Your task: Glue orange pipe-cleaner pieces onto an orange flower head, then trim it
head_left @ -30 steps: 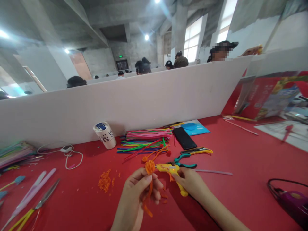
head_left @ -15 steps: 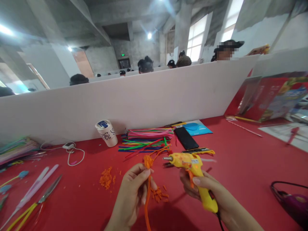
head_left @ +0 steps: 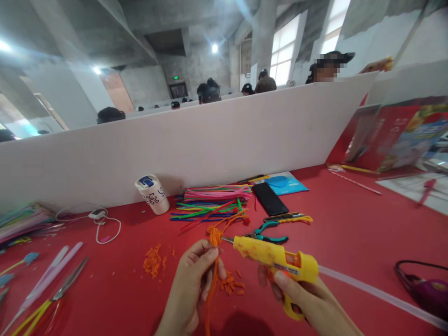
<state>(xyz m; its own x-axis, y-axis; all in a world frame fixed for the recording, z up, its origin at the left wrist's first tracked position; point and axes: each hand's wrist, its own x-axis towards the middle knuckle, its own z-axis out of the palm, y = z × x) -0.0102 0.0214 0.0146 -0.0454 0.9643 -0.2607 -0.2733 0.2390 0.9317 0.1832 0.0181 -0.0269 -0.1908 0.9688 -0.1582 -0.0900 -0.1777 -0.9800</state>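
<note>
My left hand [head_left: 194, 280] pinches an orange pipe cleaner bundle [head_left: 214, 236] just under its knotted top; one long orange stem hangs down past the palm. In my right hand [head_left: 297, 291] is a yellow hot glue gun [head_left: 269, 252], fingers wrapped round its handle. The metal nozzle points left, close to the orange bundle; whether it touches, I cannot tell. A clear glue stick [head_left: 378, 293] trails from the gun's back end. Below the hands lie orange clippings [head_left: 229, 282], with another pile of orange clippings [head_left: 153, 261] to the left.
Behind the hands lie colourful pipe cleaners [head_left: 213, 200], teal-handled pliers [head_left: 268, 231], a black phone [head_left: 270, 198] and a white cup [head_left: 153, 193]. Scissors [head_left: 66, 282] are at left, a purple tool [head_left: 425, 298] at right. A white partition [head_left: 210, 144] borders the red table; people sit beyond.
The glue gun has turned and moved left, bringing its nozzle up to the orange bundle. Its glue stick and the teal pliers now show more fully. My left hand stays nearly still.
</note>
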